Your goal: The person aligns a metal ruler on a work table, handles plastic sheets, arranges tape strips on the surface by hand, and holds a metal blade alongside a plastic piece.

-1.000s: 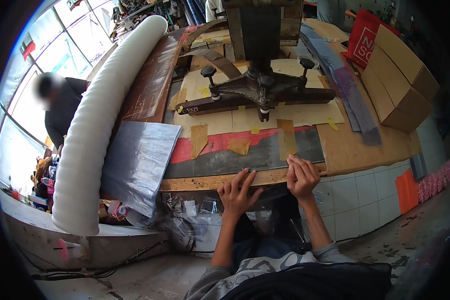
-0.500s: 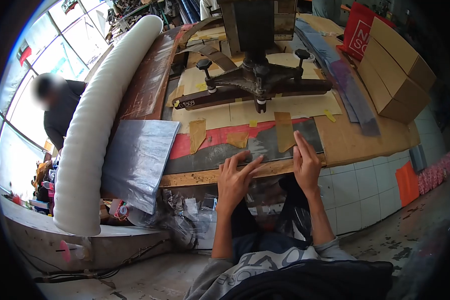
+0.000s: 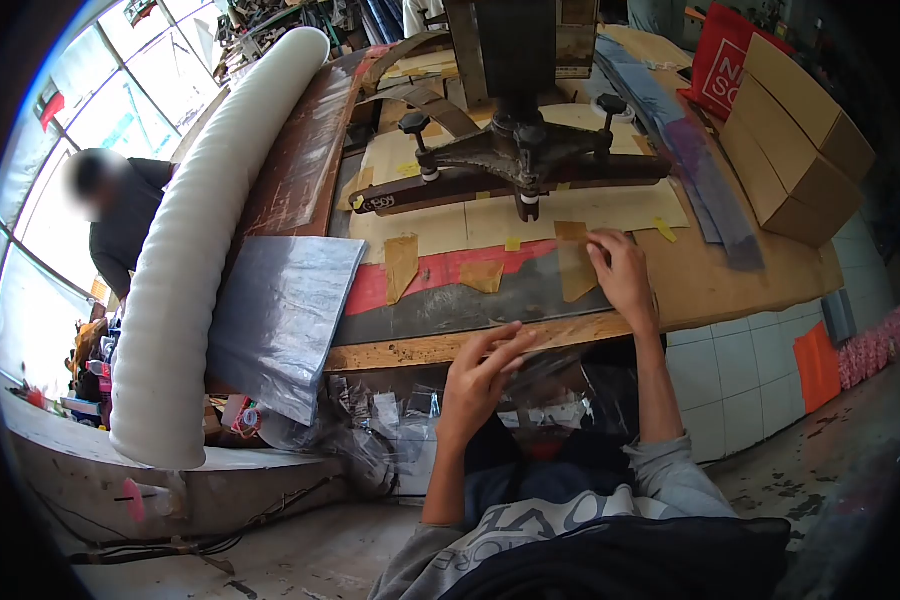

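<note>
In a cluttered workshop, a worktable (image 3: pixel 750 285) spreads from the person's body toward 12 o'clock, with a long white foam roll (image 3: pixel 210 250) at 10 o'clock and a cardboard box (image 3: pixel 790 140) at 2. A dark metal frame (image 3: pixel 515 165) crosses the middle.

The brown tape strip (image 3: pixel 575 275) lies on the dark board (image 3: pixel 430 310), its long axis running roughly 12 to 6. The right hand (image 3: pixel 622 275) is much the nearer: its fingertips are at the strip's upper right edge, so most of the strip lies toward 8 o'clock from them. Its thumb and forefinger stand narrowly apart; whether they pinch the tape cannot be told. The left hand (image 3: pixel 477 388), at 7 o'clock from the strip, is by the wooden front edge (image 3: pixel 400 353), fingers loosely spread; any grip on thin film cannot be made out.

Bare board lies at 8 o'clock from the strip; the frame limits room toward 11.
</note>
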Available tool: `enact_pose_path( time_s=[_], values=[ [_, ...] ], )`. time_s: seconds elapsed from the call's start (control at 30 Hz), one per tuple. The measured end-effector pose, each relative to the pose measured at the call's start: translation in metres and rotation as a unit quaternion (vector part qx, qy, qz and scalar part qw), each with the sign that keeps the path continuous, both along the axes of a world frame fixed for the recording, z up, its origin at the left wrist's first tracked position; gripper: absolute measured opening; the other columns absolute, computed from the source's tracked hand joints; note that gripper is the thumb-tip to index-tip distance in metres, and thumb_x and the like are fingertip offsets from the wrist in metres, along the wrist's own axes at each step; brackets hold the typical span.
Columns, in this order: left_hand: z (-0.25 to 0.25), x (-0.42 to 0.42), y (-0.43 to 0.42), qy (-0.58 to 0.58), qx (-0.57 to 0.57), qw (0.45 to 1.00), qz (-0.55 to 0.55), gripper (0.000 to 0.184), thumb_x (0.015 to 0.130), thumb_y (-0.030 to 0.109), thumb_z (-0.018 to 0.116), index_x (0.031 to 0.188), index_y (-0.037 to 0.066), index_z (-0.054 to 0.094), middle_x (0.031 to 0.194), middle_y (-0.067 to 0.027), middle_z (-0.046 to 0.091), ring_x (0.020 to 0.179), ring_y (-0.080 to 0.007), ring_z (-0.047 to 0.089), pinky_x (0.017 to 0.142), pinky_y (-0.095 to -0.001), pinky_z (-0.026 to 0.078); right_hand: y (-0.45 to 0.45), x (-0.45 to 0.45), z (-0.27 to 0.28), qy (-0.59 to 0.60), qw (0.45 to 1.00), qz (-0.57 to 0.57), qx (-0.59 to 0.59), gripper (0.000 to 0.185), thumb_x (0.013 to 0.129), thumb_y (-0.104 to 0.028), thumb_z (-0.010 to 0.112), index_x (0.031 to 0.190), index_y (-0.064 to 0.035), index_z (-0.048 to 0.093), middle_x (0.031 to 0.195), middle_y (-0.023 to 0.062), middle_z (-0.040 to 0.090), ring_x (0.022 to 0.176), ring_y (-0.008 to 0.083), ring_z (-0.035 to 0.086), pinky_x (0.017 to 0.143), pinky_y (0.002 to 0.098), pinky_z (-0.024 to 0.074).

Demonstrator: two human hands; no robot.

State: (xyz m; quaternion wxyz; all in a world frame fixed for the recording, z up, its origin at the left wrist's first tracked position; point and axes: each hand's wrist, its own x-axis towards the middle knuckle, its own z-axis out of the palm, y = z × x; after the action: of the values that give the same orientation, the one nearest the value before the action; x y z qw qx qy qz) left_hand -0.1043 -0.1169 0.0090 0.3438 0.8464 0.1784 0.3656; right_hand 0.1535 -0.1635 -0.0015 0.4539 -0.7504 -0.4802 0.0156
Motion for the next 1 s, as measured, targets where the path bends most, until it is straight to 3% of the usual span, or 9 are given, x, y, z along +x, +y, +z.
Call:
enact_pose_path(
  time_s=[0.1, 0.13, 0.3, 0.5, 0.57, 0.7, 0.8, 0.9, 1.0],
  values=[
    [-0.010, -0.007, -0.012, 0.054, 0.062, 0.997, 0.007, 0.040, 0.078, 0.010, 0.070, 0.117, 0.019, 0.067, 0.114, -0.0071, 0.062, 0.097, -0.0258, 0.062, 0.082, -0.0371, 0.051, 0.017, 0.018, 0.005, -0.111, 0.993, 0.006, -0.048, 0.025, 0.087, -0.009, 0.061, 0.110, 0.0017, 0.063, 0.108, 0.0176, 0.063, 0.102, 0.0345, 0.060, 0.087, 0.0399, 0.0491],
    [-0.004, -0.009, -0.018, 0.068, 0.061, 0.996, 0.011, 0.044, 0.075, 0.004, 0.070, 0.116, 0.018, 0.068, 0.113, -0.0074, 0.064, 0.101, -0.0262, 0.062, 0.085, -0.0367, 0.051, 0.025, 0.023, 0.006, -0.124, 0.990, 0.022, -0.060, 0.027, 0.087, -0.009, 0.061, 0.111, 0.0013, 0.062, 0.110, 0.0176, 0.062, 0.103, 0.0346, 0.059, 0.088, 0.0399, 0.0484],
    [-0.014, -0.013, -0.024, 0.063, 0.079, 0.995, -0.004, 0.042, 0.077, 0.014, 0.071, 0.119, 0.020, 0.066, 0.115, -0.0048, 0.062, 0.097, -0.0235, 0.060, 0.082, -0.0374, 0.048, 0.051, 0.031, 0.002, -0.171, 0.978, 0.077, -0.092, 0.035, 0.085, -0.010, 0.062, 0.119, -0.0023, 0.059, 0.113, 0.0166, 0.059, 0.109, 0.0353, 0.054, 0.094, 0.0409, 0.0446],
    [-0.014, -0.013, -0.023, 0.081, 0.078, 0.993, -0.020, 0.042, 0.077, 0.014, 0.071, 0.118, 0.020, 0.066, 0.116, -0.0038, 0.062, 0.099, -0.0227, 0.060, 0.083, -0.0374, 0.047, 0.060, 0.034, 0.008, -0.105, 0.964, 0.115, -0.214, 0.035, 0.083, -0.004, 0.060, 0.118, -0.0025, 0.061, 0.111, 0.0148, 0.057, 0.115, 0.0338, 0.048, 0.098, 0.0424, 0.0416],
    [-0.011, -0.013, -0.024, 0.090, 0.066, 0.993, -0.027, 0.044, 0.076, 0.009, 0.070, 0.118, 0.019, 0.067, 0.117, -0.0038, 0.062, 0.101, -0.0239, 0.059, 0.086, -0.0378, 0.047, 0.058, 0.033, 0.007, -0.128, 0.967, 0.108, -0.192, 0.037, 0.081, -0.004, 0.062, 0.118, -0.0011, 0.060, 0.109, 0.0154, 0.056, 0.109, 0.0344, 0.050, 0.095, 0.0407, 0.0416],
    [-0.013, -0.012, -0.022, 0.089, 0.089, 0.992, -0.028, 0.042, 0.078, 0.015, 0.070, 0.119, 0.021, 0.066, 0.116, -0.0033, 0.062, 0.099, -0.0222, 0.060, 0.084, -0.0371, 0.047, 0.062, 0.043, -0.012, -0.162, 0.972, 0.145, -0.090, 0.035, 0.080, -0.002, 0.062, 0.114, -0.0008, 0.060, 0.105, 0.0154, 0.056, 0.101, 0.0340, 0.051, 0.090, 0.0394, 0.0421],
    [-0.011, -0.012, -0.025, 0.094, 0.070, 0.993, -0.028, 0.043, 0.077, 0.012, 0.070, 0.118, 0.020, 0.067, 0.118, -0.0035, 0.062, 0.100, -0.0231, 0.059, 0.086, -0.0376, 0.046, 0.064, 0.043, -0.018, -0.133, 0.980, 0.137, -0.062, 0.029, 0.079, -0.001, 0.060, 0.108, -0.0060, 0.064, 0.109, 0.0161, 0.056, 0.105, 0.0352, 0.049, 0.093, 0.0443, 0.0422],
    [-0.011, -0.012, -0.026, 0.097, 0.069, 0.993, -0.027, 0.043, 0.077, 0.012, 0.070, 0.119, 0.020, 0.067, 0.118, -0.0033, 0.061, 0.100, -0.0229, 0.059, 0.086, -0.0376, 0.046, 0.062, 0.032, -0.003, -0.125, 0.974, 0.118, -0.150, 0.027, 0.079, 0.000, 0.059, 0.104, -0.0067, 0.066, 0.109, 0.0146, 0.057, 0.106, 0.0335, 0.048, 0.094, 0.0461, 0.0399],
    [-0.011, -0.014, -0.026, 0.101, 0.070, 0.992, -0.026, 0.042, 0.077, 0.012, 0.070, 0.119, 0.020, 0.067, 0.118, -0.0035, 0.061, 0.100, -0.0231, 0.059, 0.086, -0.0376, 0.046, 0.056, 0.025, 0.007, -0.149, 0.971, 0.101, -0.160, 0.026, 0.080, -0.003, 0.059, 0.103, -0.0084, 0.067, 0.106, 0.0116, 0.058, 0.107, 0.0315, 0.047, 0.094, 0.0462, 0.0369]
  ],
)
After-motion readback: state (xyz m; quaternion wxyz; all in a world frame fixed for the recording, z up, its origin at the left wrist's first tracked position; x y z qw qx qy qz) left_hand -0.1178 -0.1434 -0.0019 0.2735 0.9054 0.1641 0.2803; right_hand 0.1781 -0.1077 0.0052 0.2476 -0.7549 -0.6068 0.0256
